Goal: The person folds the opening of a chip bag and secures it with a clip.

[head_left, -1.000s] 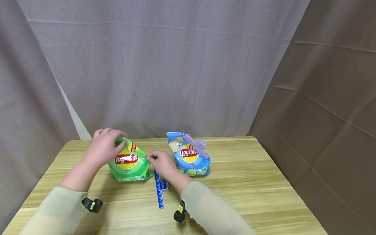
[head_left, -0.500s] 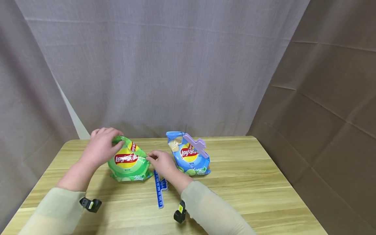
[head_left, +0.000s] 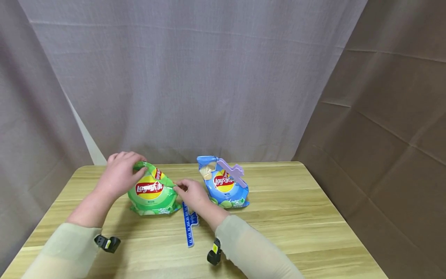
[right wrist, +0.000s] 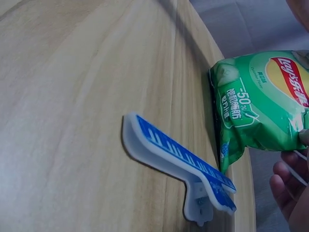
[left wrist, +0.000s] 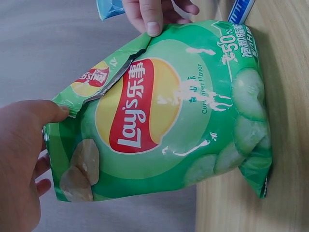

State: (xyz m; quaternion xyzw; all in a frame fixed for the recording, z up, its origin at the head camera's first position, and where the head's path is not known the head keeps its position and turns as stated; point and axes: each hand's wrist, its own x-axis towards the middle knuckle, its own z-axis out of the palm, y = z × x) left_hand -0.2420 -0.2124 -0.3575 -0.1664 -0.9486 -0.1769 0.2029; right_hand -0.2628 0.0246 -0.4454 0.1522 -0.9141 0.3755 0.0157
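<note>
Tabletop (head_left: 285, 228) bears a green bag (left wrist: 183, 116), fingers (left wrist: 153, 19) pinching folded top (left wrist: 91, 79) (both ends).

The green chip bag (left wrist: 159, 166) layers bright and pale green in curved bands, with white lettering on a red banner (left wrist: 133, 106) across a yellow disc (left wrist: 107, 113), plus light-green cucumber slices (left wrist: 248, 92) and brownish chip pictures (left wrist: 84, 162). The blue chip bag (head_left: 228, 193) repeats the red, yellow and white emblem (head_left: 223, 183), its clip (head_left: 231, 173) is plain lilac, and the other clip (right wrist: 178, 154) is blue with a row of white strokes and white edging. The table (head_left: 296, 228) shows streaky yellowish-tan wood grain, the back curtain (head_left: 209, 77) is plain greyish mauve, the right-hand cloth (head_left: 393, 112) brown, and the sleeves (head_left: 67, 248) pale grey-green.
</note>
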